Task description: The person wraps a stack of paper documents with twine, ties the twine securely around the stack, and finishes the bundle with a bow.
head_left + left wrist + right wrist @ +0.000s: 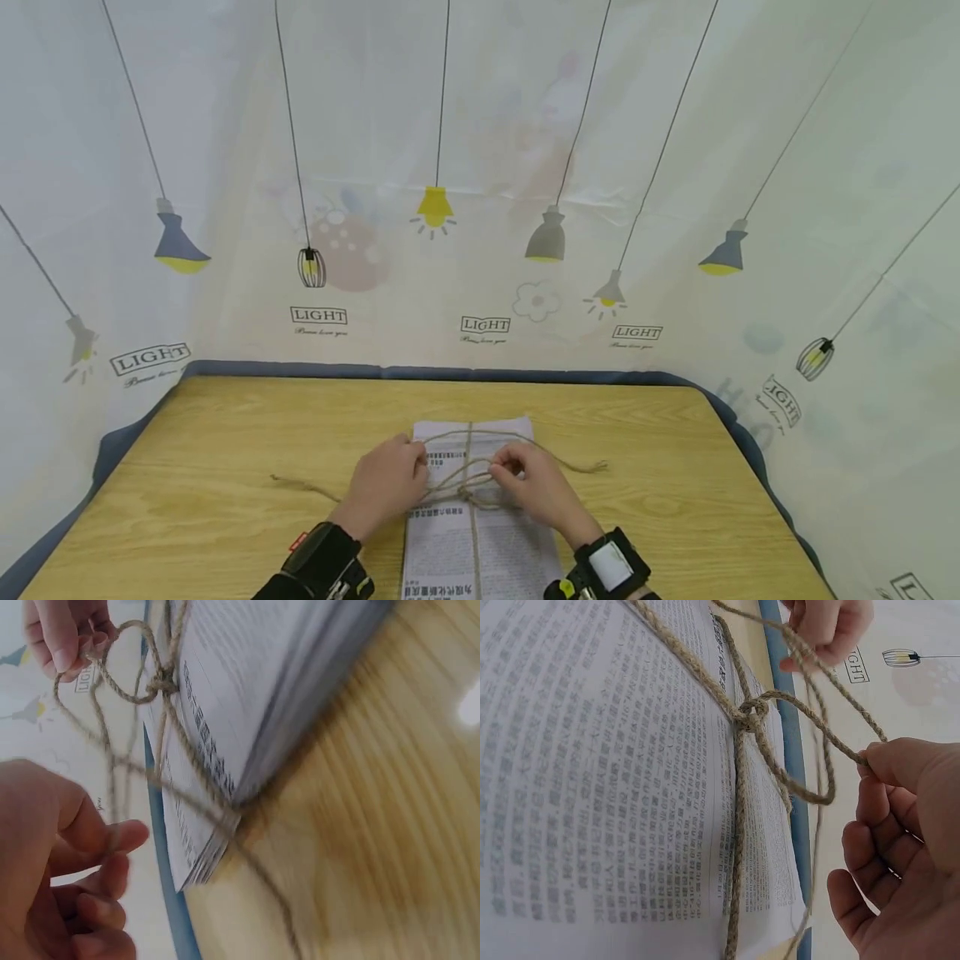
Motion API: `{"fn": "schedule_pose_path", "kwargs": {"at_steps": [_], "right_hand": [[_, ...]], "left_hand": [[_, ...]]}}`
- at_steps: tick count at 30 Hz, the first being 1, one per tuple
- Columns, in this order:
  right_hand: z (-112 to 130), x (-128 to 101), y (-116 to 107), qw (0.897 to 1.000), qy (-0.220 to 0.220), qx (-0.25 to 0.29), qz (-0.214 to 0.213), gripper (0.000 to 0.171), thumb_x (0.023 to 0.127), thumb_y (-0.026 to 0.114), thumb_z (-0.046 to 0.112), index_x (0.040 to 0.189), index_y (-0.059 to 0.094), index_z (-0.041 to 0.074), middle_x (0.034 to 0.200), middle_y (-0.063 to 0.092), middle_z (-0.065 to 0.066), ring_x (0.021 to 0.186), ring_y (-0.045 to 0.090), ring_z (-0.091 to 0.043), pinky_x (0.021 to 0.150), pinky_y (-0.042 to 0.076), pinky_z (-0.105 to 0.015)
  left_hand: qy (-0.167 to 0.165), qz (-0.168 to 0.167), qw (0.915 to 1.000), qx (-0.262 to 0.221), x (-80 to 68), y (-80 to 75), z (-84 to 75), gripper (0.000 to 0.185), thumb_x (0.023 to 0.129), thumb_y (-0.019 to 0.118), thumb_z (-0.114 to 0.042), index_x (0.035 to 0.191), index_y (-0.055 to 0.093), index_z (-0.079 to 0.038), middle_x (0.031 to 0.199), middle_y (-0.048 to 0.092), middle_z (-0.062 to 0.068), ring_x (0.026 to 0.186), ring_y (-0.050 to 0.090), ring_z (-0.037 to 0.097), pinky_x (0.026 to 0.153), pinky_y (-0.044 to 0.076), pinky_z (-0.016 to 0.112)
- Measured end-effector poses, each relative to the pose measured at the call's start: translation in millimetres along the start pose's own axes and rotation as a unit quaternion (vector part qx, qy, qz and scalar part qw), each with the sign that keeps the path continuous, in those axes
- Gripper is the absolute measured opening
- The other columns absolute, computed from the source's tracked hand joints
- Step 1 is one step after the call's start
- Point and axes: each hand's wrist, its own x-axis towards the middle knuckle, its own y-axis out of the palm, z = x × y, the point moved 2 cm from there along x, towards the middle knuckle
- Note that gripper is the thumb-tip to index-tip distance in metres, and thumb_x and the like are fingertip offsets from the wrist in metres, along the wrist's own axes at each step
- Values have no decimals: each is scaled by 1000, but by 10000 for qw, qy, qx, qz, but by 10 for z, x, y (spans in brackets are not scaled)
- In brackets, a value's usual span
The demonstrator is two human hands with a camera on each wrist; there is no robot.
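One stack of printed papers (480, 517) lay on the wooden counter (225, 467), near its front edge and midway across, and one length of rough twine (474, 479) was wrapped around it both lengthwise and crosswise, the two runs meeting in a single knot (748, 714) on the top sheet. Two hands worked above that knot. The left hand (386, 482) sat just left of it, its grip clenched around a strand of the twine, though the left wrist view was too blurred to show exactly how the fingers (112, 840) met the cord. The right hand (534, 483) sat just right of the knot, thumb and forefinger pinching one loop (810, 750) that rose from the knot, its other fingers loosely curled beneath. Two loose ends trailed on the counter: one tail (300, 485) ran out to the left past the left hand, and one frayed tail (585, 467) lay to the right beyond the right hand. A dark wristband (322, 558) showed on the left wrist and another (607, 567) on the right. Behind the counter hung a pale curtain (480, 167) printed with lamps, and the hands covered the middle of the stack from above.
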Motion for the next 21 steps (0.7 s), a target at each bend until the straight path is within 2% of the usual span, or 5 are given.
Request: {"fn": "schedule_pose_path", "kwargs": {"at_steps": [6,10,16,19,21], "right_hand": [[-2,-8,10,9999,145,-22,-77,17,99,58,23,99,67,10,84,63,5,74,55,-4,69,46,-23],[10,-9,-5,9996,213,-17,-180,14,98,59,20,97,68,8,82,64,4,72,55,-5,67,46,-23],[2,9,-6,9989,319,-119,-331,11,97,61,21,93,68,14,81,63,5,71,53,-5,64,44,-22],[-5,21,-1,9984,410,-129,-353,11,96,61,22,92,68,14,81,63,6,71,53,-6,64,44,-22],[-5,28,0,9982,458,-119,-379,11,96,62,21,91,68,14,81,63,6,71,53,-7,64,44,-23]], "left_hand": [[31,705,9934,903,-183,-151,87,10,87,63,-11,82,71,-13,78,62,2,75,57,18,65,50,35],[631,436,9828,1678,-312,-219,91,13,88,70,-15,76,70,-15,81,59,2,76,52,18,67,47,33],[1406,112,9651,2207,-464,-336,11,12,88,70,-20,76,70,-20,80,67,-2,98,61,20,103,42,43],[1621,251,9586,2327,-502,-334,-31,10,85,72,-20,75,69,-21,58,58,-4,75,63,16,101,44,41],[1611,246,9570,2401,-530,-302,-59,13,82,72,-16,71,66,-19,52,52,-5,58,57,13,81,53,35]]}}
